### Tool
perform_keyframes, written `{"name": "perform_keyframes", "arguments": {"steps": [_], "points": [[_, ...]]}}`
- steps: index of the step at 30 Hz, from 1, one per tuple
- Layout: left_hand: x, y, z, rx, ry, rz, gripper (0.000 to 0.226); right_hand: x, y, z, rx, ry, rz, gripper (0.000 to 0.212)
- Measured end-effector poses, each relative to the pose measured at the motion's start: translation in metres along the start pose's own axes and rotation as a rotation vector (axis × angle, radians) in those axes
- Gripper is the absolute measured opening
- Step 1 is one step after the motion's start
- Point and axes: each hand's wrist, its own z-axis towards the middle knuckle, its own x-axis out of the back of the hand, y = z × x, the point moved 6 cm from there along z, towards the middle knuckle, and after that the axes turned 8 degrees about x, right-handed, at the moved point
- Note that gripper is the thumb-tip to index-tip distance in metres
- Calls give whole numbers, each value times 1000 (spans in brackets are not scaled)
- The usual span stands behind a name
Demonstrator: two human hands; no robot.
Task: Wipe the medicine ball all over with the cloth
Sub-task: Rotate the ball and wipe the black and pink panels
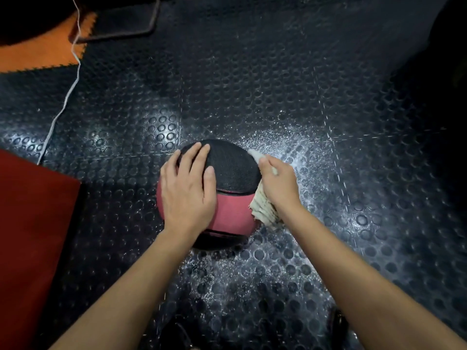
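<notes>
A medicine ball (233, 173) with black and pink panels sits on the studded black rubber floor (252, 84). My left hand (188, 188) rests flat on the ball's left upper side, fingers straight and spread. My right hand (278, 184) grips a crumpled off-white cloth (264, 210) and presses it against the ball's right side. Part of the cloth sticks out above my fingers and a bunch hangs below my wrist. The ball's underside and far side are hidden.
A red mat (32, 236) lies at the left edge. An orange mat (45, 56) and a dark framed object (121, 24) are at the top left. A white cord (68, 92) runs across the floor. White dust speckles the floor around the ball.
</notes>
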Motion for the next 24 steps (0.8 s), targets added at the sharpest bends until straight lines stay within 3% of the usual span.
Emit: {"name": "perform_keyframes", "arguments": {"steps": [3, 7, 13, 15, 18, 19, 21, 24], "points": [[2, 4, 4, 26, -60, 3, 60, 0, 5, -4, -18, 8, -38, 37], [-10, 16, 10, 263, -66, 69, 67, 4, -4, -15, 0, 47, -141, 36], [-3, -1, 10, 166, -12, 77, 63, -12, -64, -86, 478, 69, -366, 38], [1, -7, 2, 132, -13, 49, 62, -9, -53, -75, 371, 89, -295, 36], [2, -9, -4, 104, 7, 43, 62, -4, -16, -31, -39, 35, -99, 30], [1, -6, -4, 98, 12, 51, 62, -2, -14, -22, -93, 18, -90, 30], [0, 1, 0, 82, 11, 69, 62, -1, -28, -23, 6, 44, -171, 31], [-2, 5, 3, 44, -13, 73, 61, -5, -65, -64, 355, 51, -329, 34]]}}
